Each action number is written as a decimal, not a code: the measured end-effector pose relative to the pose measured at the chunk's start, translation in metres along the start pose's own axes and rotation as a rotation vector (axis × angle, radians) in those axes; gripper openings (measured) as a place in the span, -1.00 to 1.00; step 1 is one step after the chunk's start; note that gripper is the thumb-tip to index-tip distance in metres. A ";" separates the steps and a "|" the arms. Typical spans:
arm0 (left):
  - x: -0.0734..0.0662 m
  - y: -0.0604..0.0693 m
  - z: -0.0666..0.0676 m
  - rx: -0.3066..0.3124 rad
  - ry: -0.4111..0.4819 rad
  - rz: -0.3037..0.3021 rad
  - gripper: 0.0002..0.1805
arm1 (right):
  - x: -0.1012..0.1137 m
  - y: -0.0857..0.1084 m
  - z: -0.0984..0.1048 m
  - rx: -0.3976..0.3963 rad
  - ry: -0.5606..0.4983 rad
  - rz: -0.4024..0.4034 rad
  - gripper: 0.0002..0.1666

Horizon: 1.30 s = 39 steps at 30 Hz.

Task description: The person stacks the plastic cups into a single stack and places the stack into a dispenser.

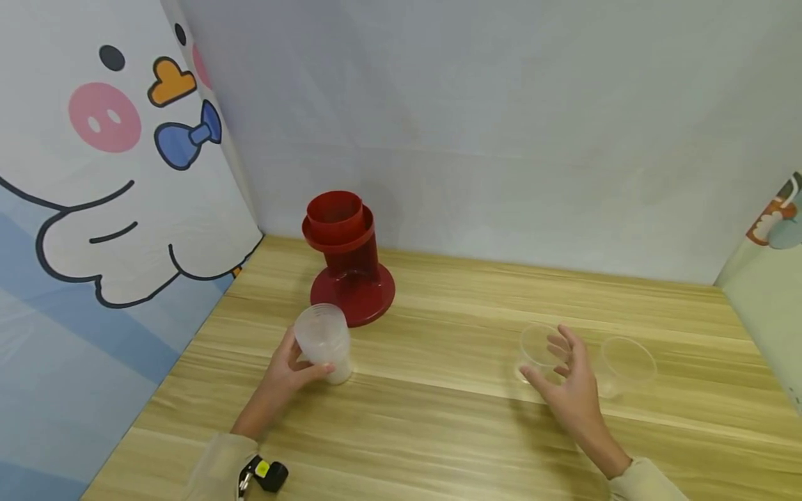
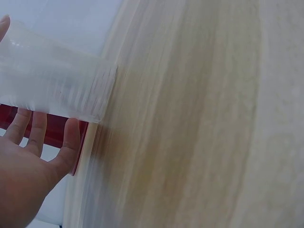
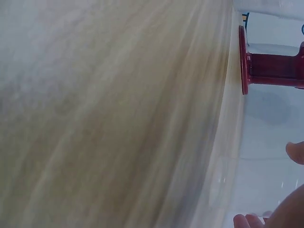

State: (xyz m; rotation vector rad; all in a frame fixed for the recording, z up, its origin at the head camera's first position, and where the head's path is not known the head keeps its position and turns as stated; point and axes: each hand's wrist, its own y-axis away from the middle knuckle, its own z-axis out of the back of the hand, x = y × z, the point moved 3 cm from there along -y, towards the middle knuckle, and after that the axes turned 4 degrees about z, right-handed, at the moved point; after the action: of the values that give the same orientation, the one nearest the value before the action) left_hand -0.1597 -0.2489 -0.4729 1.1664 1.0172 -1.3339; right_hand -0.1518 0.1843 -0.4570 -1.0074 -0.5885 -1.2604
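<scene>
A stack of clear plastic cups stands on the table, and my left hand holds it, thumb in front and fingers round the far side. In the left wrist view the left hand's fingers touch the side of the stack. Over to the right, a single clear cup stands upright. My right hand is at this cup, thumb and fingers spread apart; whether they touch it I cannot tell. Another clear cup stands just right of that hand.
Behind the stack stands a red cup-shaped holder on a round base. The wood-grain table meets a pale cloth wall at the back. A cartoon-printed cloth hangs along the left edge.
</scene>
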 end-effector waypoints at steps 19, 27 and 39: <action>0.002 -0.003 -0.004 -0.009 0.007 -0.010 -0.10 | -0.008 -0.001 -0.001 -0.044 -0.040 -0.015 -0.07; 0.002 -0.004 -0.006 -0.016 -0.008 0.010 -0.11 | -0.006 -0.001 0.001 -0.015 -0.048 -0.017 -0.06; 0.002 -0.004 -0.005 -0.011 0.000 -0.003 -0.10 | 0.005 -0.004 0.002 0.028 -0.035 0.018 -0.05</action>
State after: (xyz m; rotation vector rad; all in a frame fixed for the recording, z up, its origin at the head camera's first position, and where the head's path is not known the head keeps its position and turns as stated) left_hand -0.1631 -0.2436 -0.4757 1.1564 1.0256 -1.3291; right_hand -0.1540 0.1838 -0.4510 -1.0109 -0.6218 -1.2175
